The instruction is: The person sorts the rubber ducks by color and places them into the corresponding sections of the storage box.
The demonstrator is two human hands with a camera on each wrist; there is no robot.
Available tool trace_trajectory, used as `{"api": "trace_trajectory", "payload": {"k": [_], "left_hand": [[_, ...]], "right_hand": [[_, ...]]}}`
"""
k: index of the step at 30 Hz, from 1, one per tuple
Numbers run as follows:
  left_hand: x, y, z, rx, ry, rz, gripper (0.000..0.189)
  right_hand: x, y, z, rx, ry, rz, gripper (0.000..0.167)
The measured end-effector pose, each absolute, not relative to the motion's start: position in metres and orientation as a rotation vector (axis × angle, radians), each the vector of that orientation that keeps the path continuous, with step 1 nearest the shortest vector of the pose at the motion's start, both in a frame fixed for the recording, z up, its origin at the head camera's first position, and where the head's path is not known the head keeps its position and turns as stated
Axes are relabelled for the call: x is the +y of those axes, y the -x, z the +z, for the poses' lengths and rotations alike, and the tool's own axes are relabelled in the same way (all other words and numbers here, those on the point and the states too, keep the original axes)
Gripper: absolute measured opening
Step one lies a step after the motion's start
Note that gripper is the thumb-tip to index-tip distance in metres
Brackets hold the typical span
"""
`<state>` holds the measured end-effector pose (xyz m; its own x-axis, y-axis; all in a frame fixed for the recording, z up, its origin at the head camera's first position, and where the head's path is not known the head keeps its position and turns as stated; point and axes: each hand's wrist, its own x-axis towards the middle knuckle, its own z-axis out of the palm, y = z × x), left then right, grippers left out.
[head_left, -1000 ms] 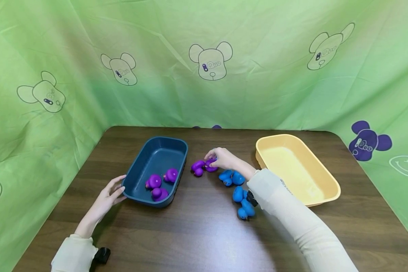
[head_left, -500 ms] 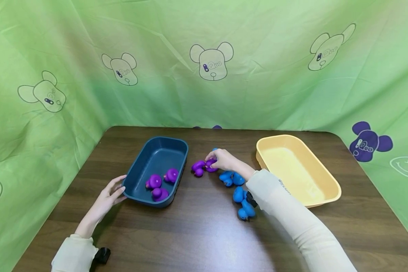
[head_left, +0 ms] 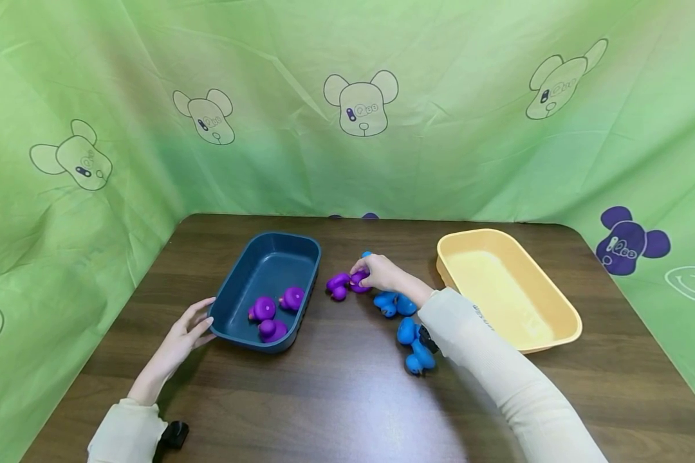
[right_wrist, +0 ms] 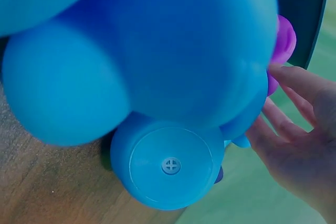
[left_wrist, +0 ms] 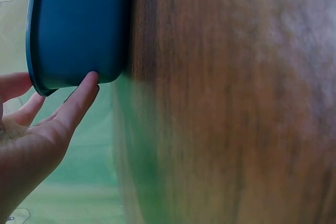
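In the head view my right hand (head_left: 378, 272) has its fingertips and thumb at a purple rubber duck (head_left: 358, 281) on the table, pinching it. Another purple duck (head_left: 338, 286) lies just left of it. My left hand (head_left: 186, 330) touches the near left corner of a dark blue bin (head_left: 275, 245), fingers fairly straight against its outside in the left wrist view. Inside that bin lie a few purple ducks (head_left: 262, 309). Blue ducks (head_left: 387, 303) lie close to my right hand and wrist. Large blue ducks (right_wrist: 194, 51) partly cover the fingertips in the right wrist view.
A pale yellow bin (head_left: 506, 289) stands on the right of the wooden table (head_left: 324, 405), beyond my right forearm. A blue duck (head_left: 419, 357) lies nearer the front, beside the wrist strap. Green printed cloth (head_left: 266, 161) hangs behind and along the sides.
Over the last second my right hand shifts only very slightly at the purple duck. The left hand, both bins and the other ducks stay as they were.
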<state>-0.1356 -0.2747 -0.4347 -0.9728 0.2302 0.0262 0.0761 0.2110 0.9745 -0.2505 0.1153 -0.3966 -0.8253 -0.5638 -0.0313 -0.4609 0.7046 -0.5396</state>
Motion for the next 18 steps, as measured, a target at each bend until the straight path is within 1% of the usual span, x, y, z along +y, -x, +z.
{"api": "trace_trajectory", "payload": {"k": [18], "left_hand": [[-0.2757,0.1368,-0.4366,2.334,-0.319,1.908,0.046]], "right_hand": [[0.1143,0.2507,-0.4002,2.726,0.834,-0.772,0.022]]}}
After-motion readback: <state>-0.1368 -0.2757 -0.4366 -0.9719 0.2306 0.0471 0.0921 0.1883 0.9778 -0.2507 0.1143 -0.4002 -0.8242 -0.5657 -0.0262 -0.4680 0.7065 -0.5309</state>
